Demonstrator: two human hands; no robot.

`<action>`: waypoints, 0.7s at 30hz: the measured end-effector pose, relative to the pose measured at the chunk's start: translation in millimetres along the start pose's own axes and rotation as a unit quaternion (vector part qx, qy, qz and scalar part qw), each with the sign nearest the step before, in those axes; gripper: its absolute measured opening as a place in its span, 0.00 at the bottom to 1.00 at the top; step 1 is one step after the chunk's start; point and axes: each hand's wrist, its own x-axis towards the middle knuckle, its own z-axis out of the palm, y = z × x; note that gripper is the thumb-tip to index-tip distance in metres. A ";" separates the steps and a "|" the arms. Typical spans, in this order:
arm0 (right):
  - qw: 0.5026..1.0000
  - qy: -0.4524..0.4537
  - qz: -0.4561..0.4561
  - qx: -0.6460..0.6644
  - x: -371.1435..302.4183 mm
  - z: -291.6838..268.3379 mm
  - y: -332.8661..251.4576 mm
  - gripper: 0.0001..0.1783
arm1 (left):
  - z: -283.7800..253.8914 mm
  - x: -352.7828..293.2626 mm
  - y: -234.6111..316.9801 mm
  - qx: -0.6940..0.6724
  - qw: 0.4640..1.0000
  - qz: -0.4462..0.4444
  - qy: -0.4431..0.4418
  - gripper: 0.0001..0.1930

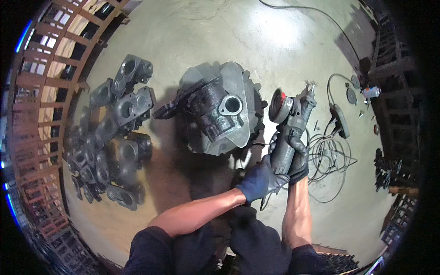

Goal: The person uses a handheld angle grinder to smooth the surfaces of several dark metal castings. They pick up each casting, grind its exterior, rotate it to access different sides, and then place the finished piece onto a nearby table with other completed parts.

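Observation:
Both my hands wear dark gloves and grip an angle grinder right of centre. My left hand wraps round the rear end of its body. Higher up, my right hand has its fingers closed round the right side. At the grinder's far end is a round disc with a red patch, apart from the castings. Just left of it, a dark, shiny metal casting with a round flanged opening rests on a bigger grey metal part. A slim grey tool with a pointed metal tip shows beside the grinder head.
Many similar castings lie grouped on the floor at left. Coiled cable spreads at right, near a dark elongated object, loose discs and a small can. Rusty metal racks line the left side.

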 end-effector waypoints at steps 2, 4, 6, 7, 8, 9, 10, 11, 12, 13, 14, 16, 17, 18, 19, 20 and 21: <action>0.999 0.009 0.008 0.039 6.2 4.2 13.1 0.38 | 8.0 1.2 -9.2 -0.056 0.997 -0.028 -0.033 0.40; 0.998 0.022 0.020 0.060 13.1 -5.8 13.1 0.34 | -2.7 10.1 -11.1 -0.029 0.999 -0.014 -0.001 0.38; 0.998 0.039 0.025 0.039 15.3 -18.9 9.0 0.28 | 6.8 14.0 -11.2 0.037 0.998 -0.005 0.057 0.34; 0.993 0.085 -0.008 -0.081 22.9 -28.1 16.1 0.22 | 10.2 17.4 -9.2 0.077 0.993 -0.005 0.093 0.32; 0.981 0.096 -0.021 -0.169 28.3 -34.7 24.7 0.20 | 11.7 27.0 -37.5 0.133 0.985 0.026 0.108 0.32; 0.965 0.089 -0.061 -0.239 34.8 -43.0 29.9 0.19 | 10.4 34.6 -40.9 0.176 0.978 0.023 0.109 0.33; 0.940 0.089 -0.104 -0.313 39.9 -50.4 32.4 0.19 | 9.7 42.4 -41.5 0.217 0.969 0.024 0.111 0.35; 0.908 0.096 -0.146 -0.381 44.3 -56.9 35.9 0.18 | 8.4 48.9 -42.5 0.259 0.959 0.024 0.112 0.36; 0.911 0.091 -0.148 -0.375 48.5 -57.9 36.1 0.19 | 12.1 52.8 -45.1 0.303 0.945 0.007 0.127 0.37; 0.906 0.118 -0.099 -0.394 51.0 -42.1 28.6 0.18 | 17.7 55.2 -48.3 0.342 0.928 -0.017 0.149 0.38; 0.899 0.143 -0.048 -0.411 52.3 -26.5 22.1 0.18 | 26.6 59.1 -59.5 0.386 0.898 0.005 0.212 0.39; 0.840 0.155 -0.009 -0.520 56.8 -33.2 11.0 0.17 | 18.0 63.5 -38.3 0.332 0.929 -0.018 0.163 0.39; 0.782 0.134 -0.020 -0.608 62.8 -48.7 11.5 0.18 | 15.1 65.9 -29.0 0.304 0.942 -0.027 0.138 0.38; 0.841 0.185 -0.017 -0.509 70.6 -58.8 16.9 0.22 | 20.8 68.9 -27.0 0.320 0.930 -0.048 0.173 0.35; 0.845 0.215 0.010 -0.489 76.4 -61.9 20.5 0.23 | 26.7 73.1 -31.5 0.331 0.923 -0.038 0.193 0.34; 0.849 0.244 0.036 -0.468 81.5 -65.3 23.1 0.24 | 31.7 78.6 -39.7 0.342 0.915 -0.029 0.212 0.32; 0.849 0.276 0.063 -0.446 82.2 -62.3 22.3 0.25 | 33.2 83.4 -45.5 0.354 0.907 -0.019 0.229 0.30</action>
